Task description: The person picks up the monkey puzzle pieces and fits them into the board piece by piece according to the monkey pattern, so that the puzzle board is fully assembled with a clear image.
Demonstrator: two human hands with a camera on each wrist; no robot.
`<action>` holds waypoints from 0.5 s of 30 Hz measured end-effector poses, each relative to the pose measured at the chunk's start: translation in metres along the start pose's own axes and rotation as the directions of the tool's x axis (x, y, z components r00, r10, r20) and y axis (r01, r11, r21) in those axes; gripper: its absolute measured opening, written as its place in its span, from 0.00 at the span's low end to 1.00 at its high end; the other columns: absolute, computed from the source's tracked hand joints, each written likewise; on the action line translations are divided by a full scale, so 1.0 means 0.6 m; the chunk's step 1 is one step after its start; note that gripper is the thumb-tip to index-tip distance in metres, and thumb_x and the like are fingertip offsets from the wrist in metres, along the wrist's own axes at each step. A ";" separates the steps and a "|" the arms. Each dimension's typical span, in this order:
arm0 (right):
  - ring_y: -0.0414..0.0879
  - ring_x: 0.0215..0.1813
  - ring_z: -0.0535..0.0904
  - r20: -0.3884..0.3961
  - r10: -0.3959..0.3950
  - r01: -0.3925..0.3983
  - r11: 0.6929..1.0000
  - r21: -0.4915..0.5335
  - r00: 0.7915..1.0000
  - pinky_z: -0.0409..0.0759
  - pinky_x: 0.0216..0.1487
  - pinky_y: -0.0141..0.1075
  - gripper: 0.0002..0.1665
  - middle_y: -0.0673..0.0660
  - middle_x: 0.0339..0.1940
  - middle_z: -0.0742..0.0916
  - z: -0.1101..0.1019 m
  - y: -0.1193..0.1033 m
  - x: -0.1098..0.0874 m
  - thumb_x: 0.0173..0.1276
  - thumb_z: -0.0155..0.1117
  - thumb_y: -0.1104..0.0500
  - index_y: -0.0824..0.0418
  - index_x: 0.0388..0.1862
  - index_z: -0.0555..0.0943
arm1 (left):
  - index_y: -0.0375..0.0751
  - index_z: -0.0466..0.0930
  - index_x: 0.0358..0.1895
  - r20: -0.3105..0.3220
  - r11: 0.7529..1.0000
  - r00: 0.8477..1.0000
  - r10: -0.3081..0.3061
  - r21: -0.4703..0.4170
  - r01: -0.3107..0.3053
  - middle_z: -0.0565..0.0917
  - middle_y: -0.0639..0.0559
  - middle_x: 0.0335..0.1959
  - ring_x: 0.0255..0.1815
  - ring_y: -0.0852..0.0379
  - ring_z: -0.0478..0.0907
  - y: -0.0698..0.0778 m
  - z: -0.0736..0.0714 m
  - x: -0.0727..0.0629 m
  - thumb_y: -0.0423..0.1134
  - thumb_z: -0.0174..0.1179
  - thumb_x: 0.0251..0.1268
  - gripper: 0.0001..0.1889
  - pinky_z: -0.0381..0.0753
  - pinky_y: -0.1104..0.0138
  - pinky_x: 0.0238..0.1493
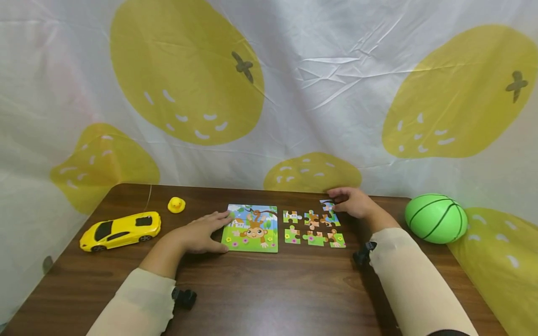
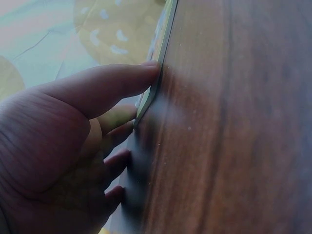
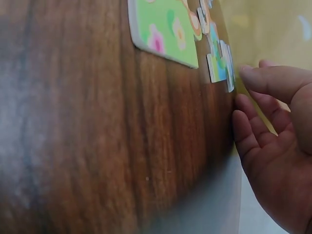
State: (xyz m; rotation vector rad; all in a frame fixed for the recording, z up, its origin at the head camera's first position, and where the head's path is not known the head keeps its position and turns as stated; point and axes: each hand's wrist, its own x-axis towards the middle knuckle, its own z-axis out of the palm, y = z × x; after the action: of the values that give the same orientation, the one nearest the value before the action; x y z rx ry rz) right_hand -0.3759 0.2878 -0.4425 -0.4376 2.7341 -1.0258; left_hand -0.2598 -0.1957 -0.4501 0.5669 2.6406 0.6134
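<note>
A square puzzle board point(image 1: 250, 240) with a monkey picture lies flat on the table. My left hand point(image 1: 203, 233) rests along its left side, thumb at the near left corner and the other fingers spread toward the far left. The thumb point(image 2: 131, 78) touches the board's edge in the left wrist view. To the board's right, several loose jigsaw pieces point(image 1: 315, 239) lie spaced in rows. My right hand point(image 1: 355, 203) is by the far right piece point(image 1: 327, 205), its fingers loosely bent. In the right wrist view the thumb point(image 3: 273, 82) comes close to that piece, with nothing gripped.
A yellow toy car point(image 1: 122, 231) and a small yellow rubber duck point(image 1: 176, 205) are on the left of the brown wooden table point(image 1: 269, 294). At the right edge sits a green ball point(image 1: 436, 218) with black lines. A fruit-printed curtain point(image 1: 311, 116) hangs behind.
</note>
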 end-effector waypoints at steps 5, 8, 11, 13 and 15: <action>0.65 0.72 0.77 0.027 0.033 -0.033 0.999 0.003 0.999 0.80 0.69 0.50 0.32 0.69 0.70 0.83 -0.001 0.003 0.003 0.69 0.73 0.65 0.66 0.72 0.80 | 0.49 0.58 0.87 0.002 1.000 1.000 0.005 0.003 -0.005 0.52 0.49 0.91 0.92 0.36 0.44 0.001 -0.001 -0.002 0.59 0.70 0.67 0.50 0.47 0.32 0.87; 0.64 0.72 0.77 0.035 0.038 -0.038 0.999 -0.005 0.999 0.79 0.71 0.51 0.32 0.69 0.70 0.83 -0.001 0.007 0.005 0.69 0.74 0.65 0.66 0.71 0.80 | 0.49 0.58 0.87 0.003 1.000 1.000 0.005 0.005 -0.005 0.52 0.49 0.91 0.92 0.36 0.44 0.001 -0.001 -0.002 0.59 0.70 0.67 0.50 0.47 0.33 0.87; 0.64 0.71 0.78 0.034 0.039 -0.038 0.999 -0.016 0.999 0.78 0.73 0.53 0.31 0.68 0.69 0.84 0.000 0.011 0.008 0.69 0.75 0.65 0.66 0.71 0.81 | 0.49 0.58 0.87 0.004 1.000 1.000 0.004 0.003 -0.004 0.52 0.49 0.91 0.92 0.36 0.44 0.002 -0.001 -0.001 0.59 0.70 0.67 0.49 0.47 0.32 0.87; 0.64 0.72 0.78 0.035 0.039 -0.038 0.999 -0.028 0.999 0.77 0.74 0.55 0.31 0.68 0.70 0.84 0.000 0.011 0.008 0.69 0.75 0.64 0.66 0.71 0.81 | 0.49 0.58 0.87 0.005 1.000 1.000 0.003 0.000 -0.003 0.52 0.49 0.91 0.92 0.36 0.44 0.002 -0.001 -0.001 0.59 0.70 0.67 0.49 0.47 0.32 0.86; 0.64 0.72 0.77 0.037 0.043 -0.041 0.998 -0.043 0.998 0.77 0.75 0.56 0.31 0.68 0.70 0.84 -0.001 0.010 0.008 0.69 0.75 0.63 0.66 0.70 0.81 | 0.49 0.58 0.87 0.005 1.000 1.000 0.002 -0.001 -0.002 0.52 0.49 0.91 0.92 0.36 0.44 0.002 0.000 -0.001 0.59 0.70 0.67 0.49 0.47 0.31 0.86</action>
State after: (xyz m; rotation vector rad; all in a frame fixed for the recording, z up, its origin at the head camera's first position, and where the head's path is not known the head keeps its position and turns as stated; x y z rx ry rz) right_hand -0.3819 0.2909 -0.4461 -0.4004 2.7236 -0.9405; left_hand -0.2591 -0.1951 -0.4492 0.5697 2.6354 0.6134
